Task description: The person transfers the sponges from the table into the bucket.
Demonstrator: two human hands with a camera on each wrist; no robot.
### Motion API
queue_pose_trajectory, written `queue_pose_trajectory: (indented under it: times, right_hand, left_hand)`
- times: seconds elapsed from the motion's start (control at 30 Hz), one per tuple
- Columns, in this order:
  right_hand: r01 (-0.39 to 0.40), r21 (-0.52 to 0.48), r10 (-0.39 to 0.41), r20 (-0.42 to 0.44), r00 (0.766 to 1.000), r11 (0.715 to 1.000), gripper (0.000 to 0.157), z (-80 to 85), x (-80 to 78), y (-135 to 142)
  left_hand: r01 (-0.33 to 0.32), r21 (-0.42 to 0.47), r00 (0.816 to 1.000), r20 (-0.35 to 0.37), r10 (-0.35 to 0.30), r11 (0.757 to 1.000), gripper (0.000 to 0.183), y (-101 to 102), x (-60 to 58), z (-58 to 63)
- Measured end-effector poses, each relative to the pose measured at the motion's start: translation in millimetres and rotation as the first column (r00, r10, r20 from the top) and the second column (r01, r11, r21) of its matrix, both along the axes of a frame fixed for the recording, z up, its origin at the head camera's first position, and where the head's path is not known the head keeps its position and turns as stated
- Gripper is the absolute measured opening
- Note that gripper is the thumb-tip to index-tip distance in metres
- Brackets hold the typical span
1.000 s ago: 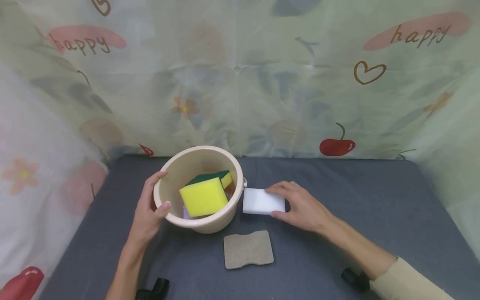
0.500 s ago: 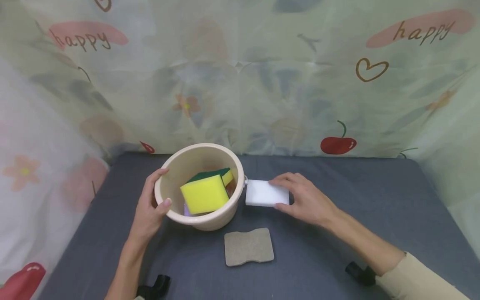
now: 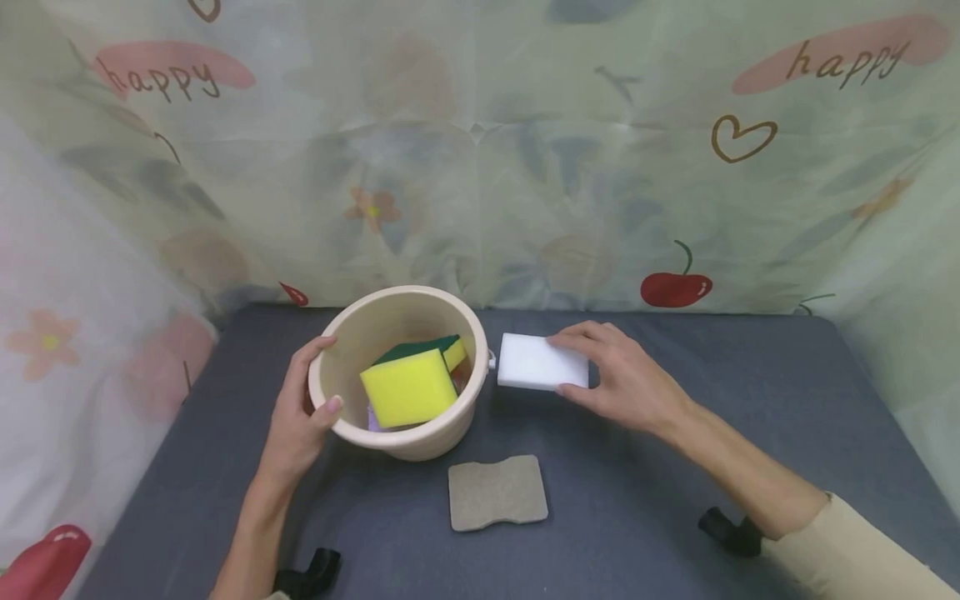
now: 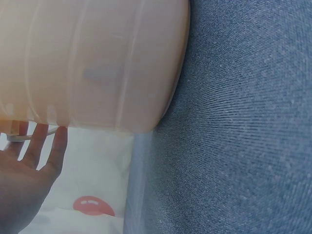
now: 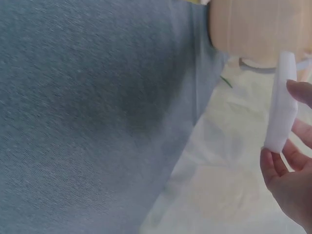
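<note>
My left hand grips the left rim of a cream bucket, thumb over the front edge. In the left wrist view the fingers lie against the side of the bucket. Inside it are a yellow sponge, a green-and-yellow scouring sponge and a bit of something purple. Right of the bucket, my right hand pinches a white sponge block by its right end. The right wrist view shows the white block held clear of the table, between thumb and fingers.
A flat grey-brown piece with notched sides lies on the dark cloth-covered table in front of the bucket. Patterned fabric hangs behind and at both sides. The bucket's handle hangs at its side.
My right hand has lifted the white sponge block and carried it slightly up and to the right, away from the bucket. The left hand keeps its grip on the rim.
</note>
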State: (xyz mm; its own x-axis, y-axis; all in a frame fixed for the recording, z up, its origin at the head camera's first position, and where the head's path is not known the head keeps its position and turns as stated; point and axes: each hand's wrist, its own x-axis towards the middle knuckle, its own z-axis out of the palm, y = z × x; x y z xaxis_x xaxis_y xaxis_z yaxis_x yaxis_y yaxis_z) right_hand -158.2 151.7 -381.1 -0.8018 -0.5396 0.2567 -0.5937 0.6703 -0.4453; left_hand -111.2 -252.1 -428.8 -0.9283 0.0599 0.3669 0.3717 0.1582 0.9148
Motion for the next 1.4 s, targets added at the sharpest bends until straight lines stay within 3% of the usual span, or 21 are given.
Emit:
queue_pose_trajectory:
  times: [0.8, 1.03, 1.4]
  right_hand:
    - [0.048, -0.062, -0.052, -0.065, 0.997, 0.997, 0.054, 25.9, -10.1, -3]
    - [-0.005, -0.118, -0.008, -0.105, 0.994, 0.993, 0.051, 34.5, -11.0, -10]
    - [-0.052, -0.125, 0.039, -0.106, 0.994, 0.991, 0.051, 47.6, -13.3, -32]
  left_hand:
    - [0.005, -0.003, 1.0, 0.007, -0.005, 1.0, 0.071, 0, 0.5, -0.1]
    - [0.005, 0.001, 1.0, 0.014, -0.005, 1.0, 0.071, 0, -0.2, -1.5]
    - [-0.007, -0.017, 1.0, 0.03, 0.008, 1.0, 0.07, 0, 0.3, -0.3]
